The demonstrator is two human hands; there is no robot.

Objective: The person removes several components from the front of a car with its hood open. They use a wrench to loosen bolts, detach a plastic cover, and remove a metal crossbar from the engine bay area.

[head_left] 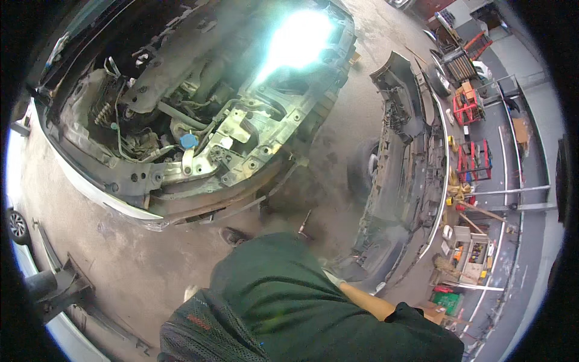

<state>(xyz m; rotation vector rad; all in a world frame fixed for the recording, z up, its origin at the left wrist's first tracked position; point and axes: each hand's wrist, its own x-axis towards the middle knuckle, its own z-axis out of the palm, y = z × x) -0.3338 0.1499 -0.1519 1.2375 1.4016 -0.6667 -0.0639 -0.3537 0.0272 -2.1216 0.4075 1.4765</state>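
My right forearm reaches forward beside my dark shirt, and only a strip of pale glove shows on my right hand [332, 278]. That hand is nearest to the lower end of a detached bumper cover [386, 199] on the floor; its fingers are hidden. A small pale patch, apparently my gloved left hand [190, 292], peeks out at the left of my body, fingers out of sight. In front of me stands a car with its engine bay [181, 114] exposed and a blue cap [189, 141] near its front crossmember [265, 148]. A slim tool, possibly a ratchet [305, 223], lies on the floor.
A wheel [360, 166] lies partly behind the bumper cover. Red tool racks [474, 160] and shelving with boxes [473, 256] line the right wall. At the lower left is a metal lift arm [75, 283]. Bright glare covers the car's far front corner.
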